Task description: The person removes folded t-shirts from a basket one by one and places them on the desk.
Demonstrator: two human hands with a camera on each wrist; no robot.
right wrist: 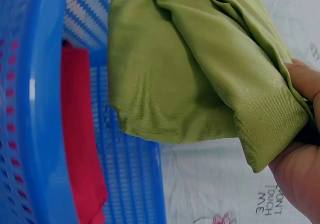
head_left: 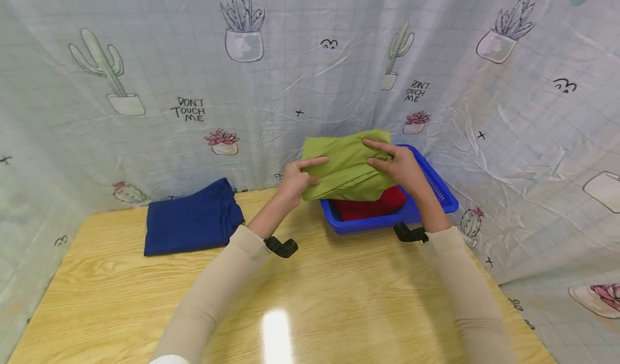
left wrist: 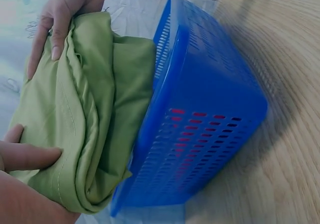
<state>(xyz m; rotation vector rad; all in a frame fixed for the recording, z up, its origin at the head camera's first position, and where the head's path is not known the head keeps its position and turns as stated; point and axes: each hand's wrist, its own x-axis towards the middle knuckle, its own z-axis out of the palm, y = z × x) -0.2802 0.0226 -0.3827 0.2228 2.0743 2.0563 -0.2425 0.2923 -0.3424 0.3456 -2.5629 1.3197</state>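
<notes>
A folded green cloth (head_left: 346, 165) is held up by both hands over a blue plastic basket (head_left: 373, 225). My left hand (head_left: 293, 182) grips its left edge, with the thumb and forefinger lying on top. At the opposite edge my right hand (head_left: 399, 165) pinches the cloth between thumb and fingers. In the left wrist view the green cloth (left wrist: 92, 104) shows several layers and a stitched hem. Inside the basket lies a red cloth (right wrist: 80, 134), partly hidden in the head view by the green one.
A folded dark blue cloth (head_left: 189, 221) lies on the wooden table (head_left: 310, 294) at the left. Behind and to the right hangs a printed curtain (head_left: 300, 73) with cactus drawings, close to the basket's far side.
</notes>
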